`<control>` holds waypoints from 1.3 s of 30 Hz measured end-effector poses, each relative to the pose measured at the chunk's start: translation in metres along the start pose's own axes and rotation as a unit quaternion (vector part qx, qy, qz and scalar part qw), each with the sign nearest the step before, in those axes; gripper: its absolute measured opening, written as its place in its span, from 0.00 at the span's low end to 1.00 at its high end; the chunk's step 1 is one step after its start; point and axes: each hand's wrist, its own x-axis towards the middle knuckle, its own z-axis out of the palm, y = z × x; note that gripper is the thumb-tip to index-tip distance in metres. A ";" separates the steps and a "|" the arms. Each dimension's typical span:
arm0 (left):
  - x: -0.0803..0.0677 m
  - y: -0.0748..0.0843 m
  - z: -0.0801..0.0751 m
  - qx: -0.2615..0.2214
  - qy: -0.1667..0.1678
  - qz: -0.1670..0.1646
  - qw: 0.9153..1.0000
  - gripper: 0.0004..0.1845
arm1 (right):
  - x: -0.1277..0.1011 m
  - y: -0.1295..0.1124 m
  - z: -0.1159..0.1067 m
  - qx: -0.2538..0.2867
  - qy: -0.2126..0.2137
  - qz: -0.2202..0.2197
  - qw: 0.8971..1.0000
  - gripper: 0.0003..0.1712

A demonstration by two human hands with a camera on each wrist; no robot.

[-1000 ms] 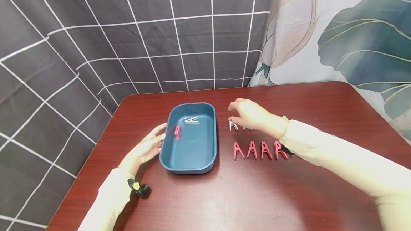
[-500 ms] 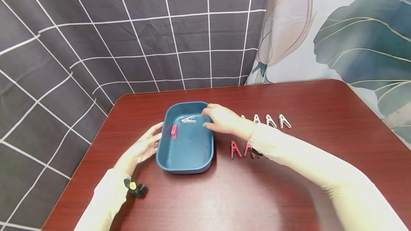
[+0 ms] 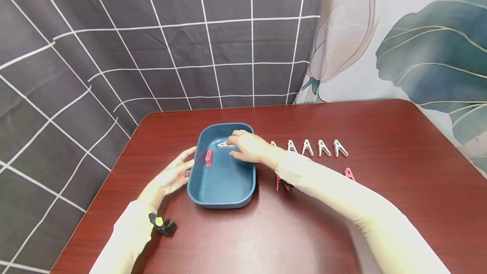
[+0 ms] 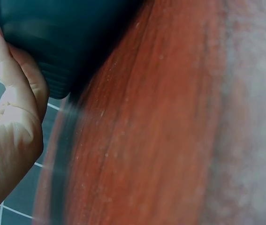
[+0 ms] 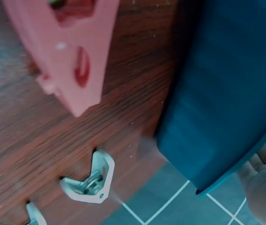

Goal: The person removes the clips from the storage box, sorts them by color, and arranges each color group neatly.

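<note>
A blue tray (image 3: 198, 189) sits on the red-brown table (image 3: 304, 231). Inside it lie a white clip (image 3: 223, 144) and a pink clip (image 3: 208, 157). My right hand (image 3: 243, 147) reaches into the tray, and its curled fingertips pinch the right end of the white clip. My left hand (image 3: 173, 176) rests with straight fingers (image 4: 15, 89) against the tray's left outer wall (image 4: 67, 42). In the right wrist view the tray's outer wall (image 5: 226, 103) is on the right, with a pink clip (image 5: 72, 51) and a white clip (image 5: 88, 183) on the table beside it.
Right of the tray, several white clips (image 3: 306, 147) stand in a row on the table. Nearer me is a row of pink clips (image 3: 349, 173), mostly hidden under my right forearm. A checked dark curtain and a leaf-print cloth hang behind the table.
My right hand has moved left from the row of white clips on the table into the tray, down onto the white clip there. The left hand has stayed at the tray's wall.
</note>
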 end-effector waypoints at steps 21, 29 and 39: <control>-0.007 0.010 0.012 -0.006 -0.005 -0.005 1.000 0.29 | 0.035 0.004 0.018 -0.033 -0.032 0.094 0.995 0.14; -0.009 0.013 0.016 -0.022 -0.011 0.004 1.000 0.26 | 0.042 0.002 0.020 -0.091 -0.102 0.120 0.983 0.17; -0.003 -0.002 0.002 -0.006 -0.008 0.020 1.000 0.24 | 0.042 0.000 0.024 -0.122 -0.130 0.118 0.977 0.16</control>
